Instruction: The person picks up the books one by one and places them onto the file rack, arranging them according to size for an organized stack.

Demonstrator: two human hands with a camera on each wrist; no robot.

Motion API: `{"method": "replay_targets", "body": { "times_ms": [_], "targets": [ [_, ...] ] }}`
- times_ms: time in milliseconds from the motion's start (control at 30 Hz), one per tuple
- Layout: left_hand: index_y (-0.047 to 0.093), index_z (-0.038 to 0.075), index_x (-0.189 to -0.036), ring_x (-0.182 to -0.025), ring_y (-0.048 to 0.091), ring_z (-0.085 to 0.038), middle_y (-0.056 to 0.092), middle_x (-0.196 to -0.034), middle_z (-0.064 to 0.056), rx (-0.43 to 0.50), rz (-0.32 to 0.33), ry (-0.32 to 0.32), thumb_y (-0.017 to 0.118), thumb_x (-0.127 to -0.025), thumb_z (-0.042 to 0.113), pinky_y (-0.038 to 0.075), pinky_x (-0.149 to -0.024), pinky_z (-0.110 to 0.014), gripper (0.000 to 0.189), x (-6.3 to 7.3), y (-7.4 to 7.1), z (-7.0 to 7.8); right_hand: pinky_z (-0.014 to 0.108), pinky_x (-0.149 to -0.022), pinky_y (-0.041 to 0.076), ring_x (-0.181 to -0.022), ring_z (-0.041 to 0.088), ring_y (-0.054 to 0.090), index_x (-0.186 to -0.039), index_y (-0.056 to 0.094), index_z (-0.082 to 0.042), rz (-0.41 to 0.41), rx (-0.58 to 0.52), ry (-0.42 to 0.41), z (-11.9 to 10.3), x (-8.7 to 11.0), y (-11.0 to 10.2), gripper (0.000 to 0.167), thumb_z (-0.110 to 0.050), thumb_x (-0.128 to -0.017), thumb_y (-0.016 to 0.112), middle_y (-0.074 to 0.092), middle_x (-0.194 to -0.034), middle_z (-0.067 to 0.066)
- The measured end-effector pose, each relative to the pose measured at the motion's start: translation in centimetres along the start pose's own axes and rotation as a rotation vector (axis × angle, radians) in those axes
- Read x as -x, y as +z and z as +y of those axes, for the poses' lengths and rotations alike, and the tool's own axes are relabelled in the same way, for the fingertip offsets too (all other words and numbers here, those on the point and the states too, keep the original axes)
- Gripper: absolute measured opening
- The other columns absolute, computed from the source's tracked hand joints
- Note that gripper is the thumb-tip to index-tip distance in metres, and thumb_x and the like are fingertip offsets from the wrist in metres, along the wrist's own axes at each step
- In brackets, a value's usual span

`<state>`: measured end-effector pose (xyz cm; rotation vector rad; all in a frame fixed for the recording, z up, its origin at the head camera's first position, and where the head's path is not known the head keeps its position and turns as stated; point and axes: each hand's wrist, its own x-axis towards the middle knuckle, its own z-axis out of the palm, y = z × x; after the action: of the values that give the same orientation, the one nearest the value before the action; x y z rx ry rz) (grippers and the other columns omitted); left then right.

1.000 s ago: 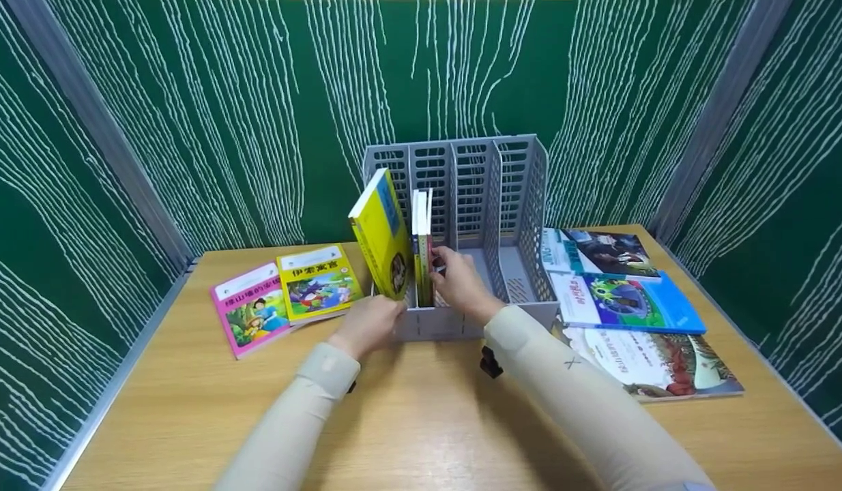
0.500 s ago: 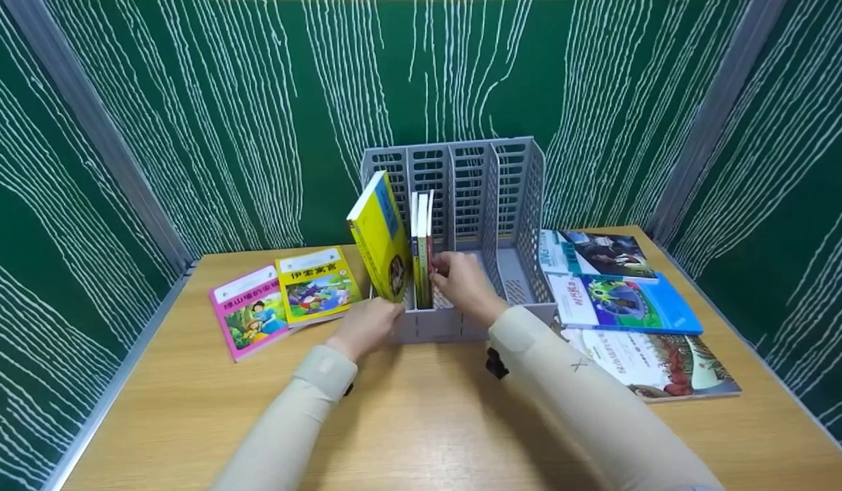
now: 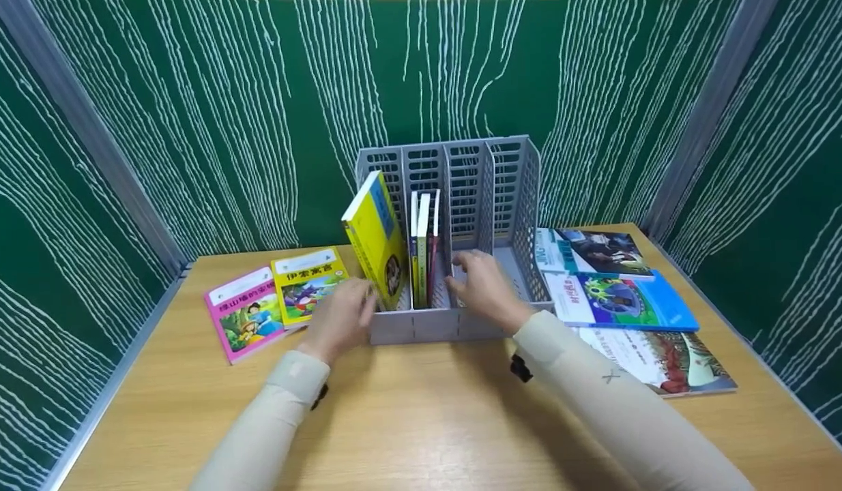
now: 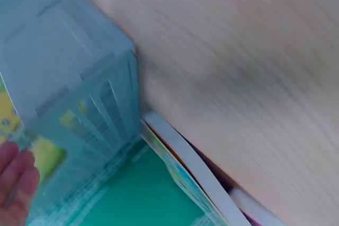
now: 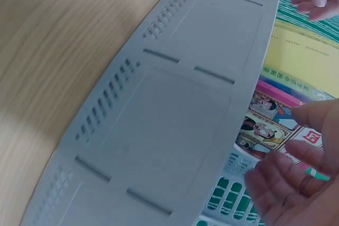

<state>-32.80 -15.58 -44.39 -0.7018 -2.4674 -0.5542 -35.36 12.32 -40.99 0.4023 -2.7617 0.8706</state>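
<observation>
A grey plastic file rack (image 3: 434, 329) with several compartments stands on the table. A large yellow book (image 3: 373, 249) leans to the left in its leftmost compartment. Thin books (image 3: 422, 252) stand upright in the neighbouring compartment, their pale top edges showing. My left hand (image 3: 342, 315) hovers left of the yellow book at the rack's front corner, fingers relaxed. My right hand (image 3: 486, 288), fingers loosely spread, is over the rack just right of the thin books, apart from them. In the right wrist view a pictured cover (image 5: 265, 123) faces the right hand's fingers (image 5: 280, 178).
A pink book (image 3: 247, 317) and a smaller yellow book (image 3: 301, 269) lie overlapping at the left. On the right, a dark-pictured book (image 3: 608, 252), a blue book (image 3: 670, 303) and a white book with a garden picture (image 3: 673, 361) lie partly stacked. A green wall (image 3: 339, 109) rises behind.
My left hand has left the bottom of the large yellow book and moved left. My right hand has drawn away rightward from the thin books, which now stand slightly more spread at the top.
</observation>
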Motion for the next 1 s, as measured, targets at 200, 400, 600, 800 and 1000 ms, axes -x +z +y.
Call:
{"method": "replay_targets", "body": {
  "times_ms": [200,400,600,800,1000],
  "targets": [
    [0.071,-0.006,-0.124,-0.116,0.073,-0.046,0.075,-0.123,-0.027,-0.051,0.091,-0.231,0.064,-0.108,0.018,0.061,-0.105,-0.056,0.030,0.4,-1.7,-3.4,0.055,-0.099,0.060,-0.115,0.041,0.067,-0.130,0.073,-0.003,0.063,0.144,0.021,1.5,0.9,-0.9,0.042,-0.027,-0.097,0.081,0.068,-0.126,0.022],
    [0.063,-0.014,-0.132,-0.118,0.070,-0.052,0.070,-0.128,-0.034,-0.096,0.028,-0.500,0.064,-0.108,0.025,0.059,-0.103,-0.062,0.046,1.4,-2.6,-6.2,0.052,-0.094,0.057,-0.112,0.036,0.061,-0.134,0.072,-0.006,0.015,0.197,0.119,2.5,1.9,-1.0,0.051,-0.042,-0.098,0.080,0.062,-0.127,0.019],
    [0.050,-0.018,-0.145,-0.128,0.064,-0.053,0.062,-0.136,-0.038,-0.132,-0.079,-0.723,0.061,-0.110,0.033,0.055,-0.109,-0.063,0.064,2.1,-3.0,-8.0,0.061,-0.107,0.052,-0.124,0.043,0.058,-0.145,0.067,-0.005,-0.057,0.222,0.177,3.4,2.6,-1.0,0.064,-0.050,-0.100,0.074,0.057,-0.143,0.028],
    [0.047,-0.019,-0.148,-0.135,0.058,-0.053,0.058,-0.141,-0.038,-0.112,-0.113,-0.818,0.062,-0.109,0.035,0.049,-0.118,-0.063,0.068,2.8,-2.6,-9.0,0.062,-0.103,0.056,-0.119,0.044,0.065,-0.147,0.066,-0.004,-0.108,0.249,0.175,4.2,3.0,-0.9,0.071,-0.059,-0.102,0.069,0.066,-0.134,0.028],
    [0.053,-0.016,-0.143,-0.131,0.060,-0.054,0.061,-0.137,-0.036,-0.106,-0.124,-0.866,0.065,-0.108,0.038,0.050,-0.114,-0.065,0.066,3.0,-2.0,-9.4,0.061,-0.102,0.059,-0.118,0.046,0.071,-0.143,0.067,-0.002,-0.161,0.246,0.179,5.0,3.2,-0.7,0.075,-0.065,-0.105,0.058,0.073,-0.131,0.027]
  ]
}}
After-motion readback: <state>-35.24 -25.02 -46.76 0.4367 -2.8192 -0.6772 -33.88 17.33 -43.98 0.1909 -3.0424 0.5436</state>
